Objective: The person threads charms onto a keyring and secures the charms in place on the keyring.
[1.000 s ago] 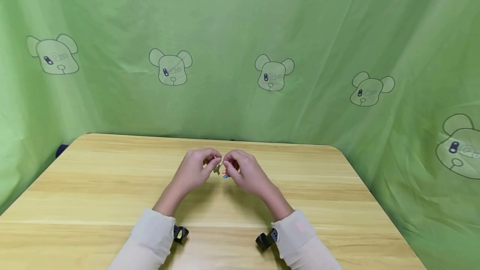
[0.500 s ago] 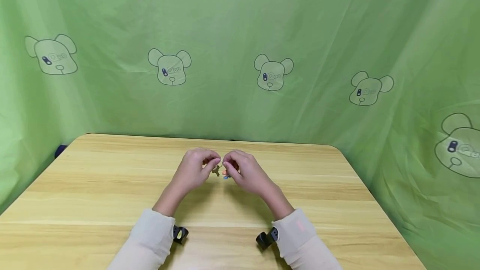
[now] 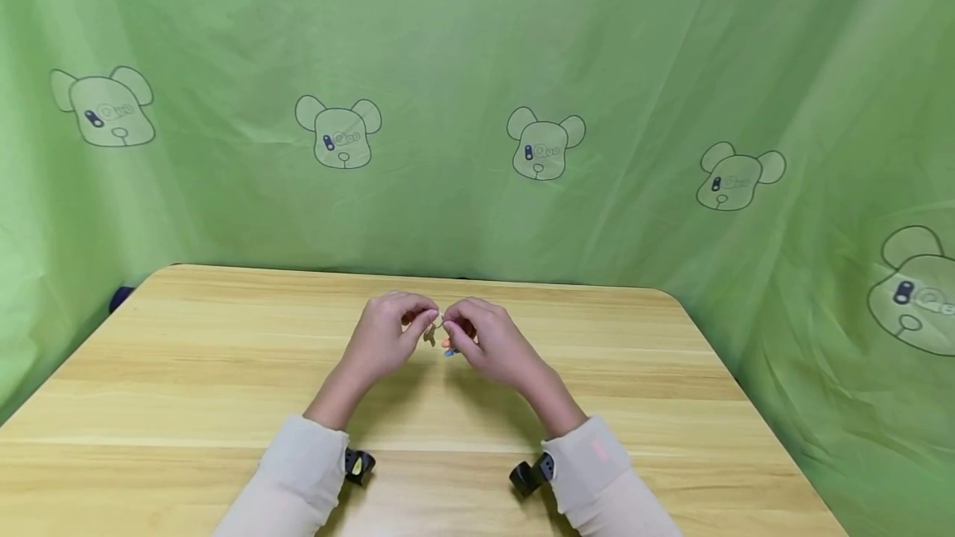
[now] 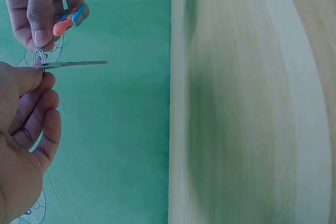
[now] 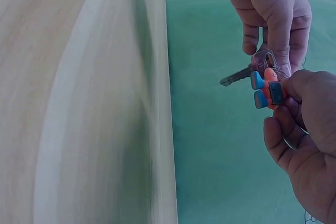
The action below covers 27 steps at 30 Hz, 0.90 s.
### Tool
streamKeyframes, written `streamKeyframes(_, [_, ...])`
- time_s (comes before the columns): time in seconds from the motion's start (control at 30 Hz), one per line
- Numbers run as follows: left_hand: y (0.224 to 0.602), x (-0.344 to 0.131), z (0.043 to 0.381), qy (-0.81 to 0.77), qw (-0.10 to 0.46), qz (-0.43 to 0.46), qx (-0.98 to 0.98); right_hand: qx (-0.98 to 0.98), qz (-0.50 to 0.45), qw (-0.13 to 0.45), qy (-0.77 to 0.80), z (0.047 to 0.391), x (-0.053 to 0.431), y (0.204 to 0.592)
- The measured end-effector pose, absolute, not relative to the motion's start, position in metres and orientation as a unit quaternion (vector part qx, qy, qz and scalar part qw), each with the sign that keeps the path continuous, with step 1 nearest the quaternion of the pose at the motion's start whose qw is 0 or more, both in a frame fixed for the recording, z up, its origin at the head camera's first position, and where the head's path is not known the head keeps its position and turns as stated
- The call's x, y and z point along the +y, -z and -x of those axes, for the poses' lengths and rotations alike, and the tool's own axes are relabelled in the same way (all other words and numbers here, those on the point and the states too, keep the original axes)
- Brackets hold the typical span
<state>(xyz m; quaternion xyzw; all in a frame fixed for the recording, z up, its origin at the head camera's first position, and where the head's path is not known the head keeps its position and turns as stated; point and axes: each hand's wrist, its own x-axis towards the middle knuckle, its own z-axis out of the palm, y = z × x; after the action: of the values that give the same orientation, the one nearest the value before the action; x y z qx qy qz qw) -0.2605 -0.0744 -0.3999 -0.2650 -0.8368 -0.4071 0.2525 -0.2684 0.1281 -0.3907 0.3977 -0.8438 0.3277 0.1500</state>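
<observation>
Centrally, key ring (image 4: pixel 39 55): small metal loop, mid-frame in the head view, between both hands above the table (image 3: pixel 440 471).
Left hand (image 3: pixel 385 336): pinching the ring by the key; whether fingertips also catch the key, cannot tell.
Right hand (image 3: pixel 494 342): pinching the ring opposite, presumably to steady so small a loop.
Key (image 5: pixel 256 67): blade jutting clear of the fingers.
Orange-and-blue charm (image 5: pixel 274 90): beside right fingertips, probably loose so the pinch meets metal.
</observation>
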Motion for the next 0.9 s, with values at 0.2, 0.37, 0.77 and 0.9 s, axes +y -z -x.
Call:
streamKeyframes(0.2, [0.4007,-0.0749,0.2604,0.412,0.259,0.259,-0.834,-0.845,-0.399,0.146,-0.325,0.2688,0.1260,0.3904])
streamKeyframes(0.37, [0.4005,-0.0743,0.2599,0.421,0.262,0.257,-0.829,-0.847,-0.394,0.147,-0.325,0.2684,0.1251,0.3894])
streamKeyframes(0.77, [0.3992,-0.0728,0.2606,0.410,0.211,0.256,-0.849,-0.853,-0.377,0.147,-0.329,0.2675,0.1275,0.3899])
streamKeyframes(0.9, [0.3992,-0.0729,0.2610,0.401,0.202,0.257,-0.856,-0.854,-0.374,0.149,-0.328,0.2678,0.1287,0.3905])
